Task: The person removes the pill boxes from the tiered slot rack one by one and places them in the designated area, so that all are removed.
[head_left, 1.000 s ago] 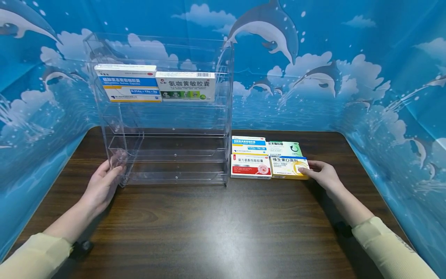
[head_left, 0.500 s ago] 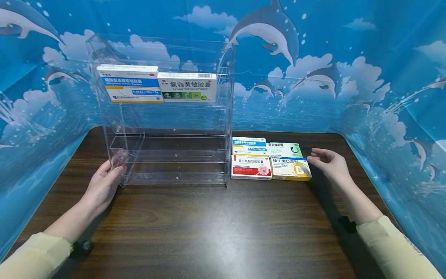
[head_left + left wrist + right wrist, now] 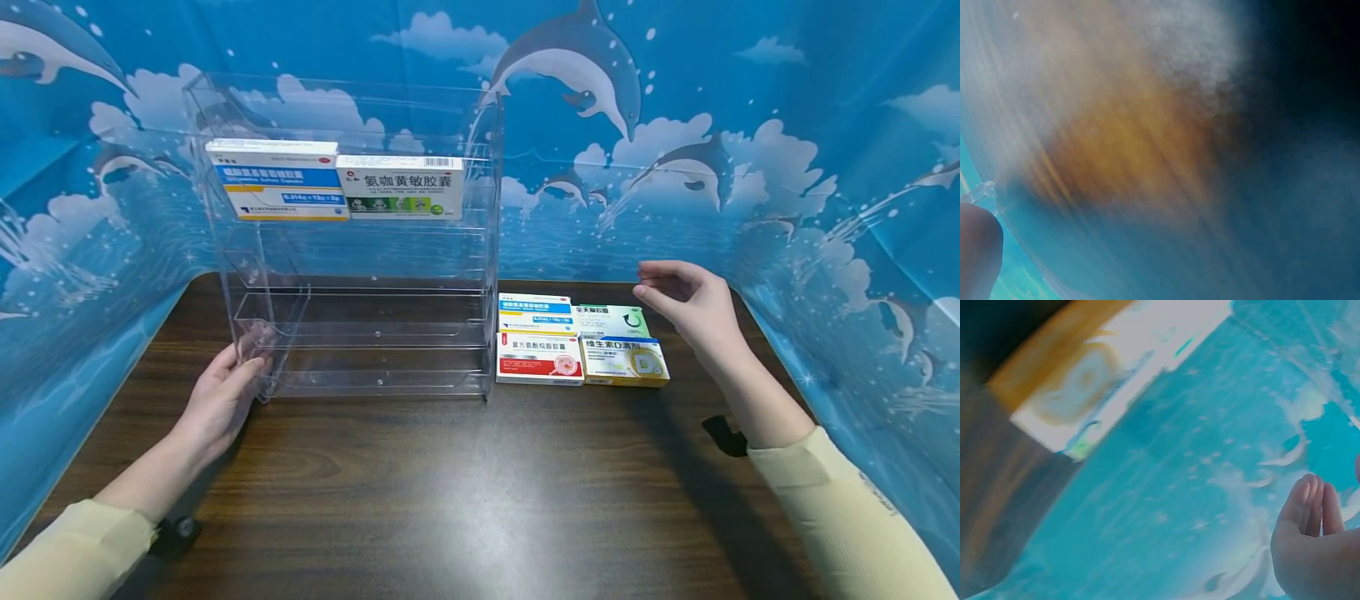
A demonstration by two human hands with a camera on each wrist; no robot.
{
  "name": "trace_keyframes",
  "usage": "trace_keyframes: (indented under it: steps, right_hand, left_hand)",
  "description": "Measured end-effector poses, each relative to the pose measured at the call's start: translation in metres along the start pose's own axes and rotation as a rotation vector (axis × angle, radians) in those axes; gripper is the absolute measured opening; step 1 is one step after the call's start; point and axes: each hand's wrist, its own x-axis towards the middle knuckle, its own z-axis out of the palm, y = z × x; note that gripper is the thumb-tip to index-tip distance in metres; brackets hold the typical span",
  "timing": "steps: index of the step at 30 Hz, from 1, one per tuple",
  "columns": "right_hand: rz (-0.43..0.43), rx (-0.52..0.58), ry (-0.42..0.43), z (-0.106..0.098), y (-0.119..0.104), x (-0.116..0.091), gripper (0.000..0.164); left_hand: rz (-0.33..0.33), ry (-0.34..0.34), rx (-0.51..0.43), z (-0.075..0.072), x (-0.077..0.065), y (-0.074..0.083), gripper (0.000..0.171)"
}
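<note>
My left hand (image 3: pixel 225 392) grips the lower left side of a clear acrylic display rack (image 3: pixel 431 336), thumb in front. The left wrist view is mostly blurred, with one fingertip (image 3: pixel 982 247) at its lower left. My right hand (image 3: pixel 697 308) is raised above the table, holding nothing, fingers loosely bent and thumb apart. It is nearest a green and white medicine box (image 3: pixel 622 319) and a yellow and white vitamin D box (image 3: pixel 621 358). Left of these lie a red and white medicine box (image 3: pixel 538 357) and a blue and white one (image 3: pixel 534 314).
High on the rack, a blue and white medicine box (image 3: pixel 281 183) and a green and white one (image 3: pixel 401 190) stand side by side. The rack stands on a dark wooden table (image 3: pixel 420 492). A blue dolphin-print curtain (image 3: pixel 750 167) surrounds the back and sides.
My right hand has left the corner of the yellow and white vitamin D box, first drawing back right, then rising toward the back. My left hand stays on the rack.
</note>
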Motion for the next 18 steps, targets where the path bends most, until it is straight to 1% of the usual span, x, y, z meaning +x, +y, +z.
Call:
trace_keyframes:
  steps: [3,6,9,15,18]
  right_hand:
    - [-0.072,0.030,0.000,0.008,-0.018,0.004,0.044]
    - [-0.133,0.089,-0.004,0.017,-0.034,0.009,0.038]
    - [-0.178,0.147,-0.010,0.027,-0.048,0.013,0.033]
    - [-0.263,0.209,-0.025,0.046,-0.071,0.022,0.029]
    - [-0.307,0.227,-0.030,0.055,-0.084,0.025,0.028]
  left_hand:
    - [0.004,-0.002,0.003,0.000,0.000,0.000,0.062]
    - [0.000,-0.005,0.007,0.000,0.000,-0.001,0.061]
    - [0.000,-0.003,0.010,0.000,0.000,-0.001,0.061]
    - [0.050,0.002,-0.046,0.001,0.002,-0.001,0.060]
    - [0.058,0.001,-0.060,0.001,0.001,-0.001,0.059]
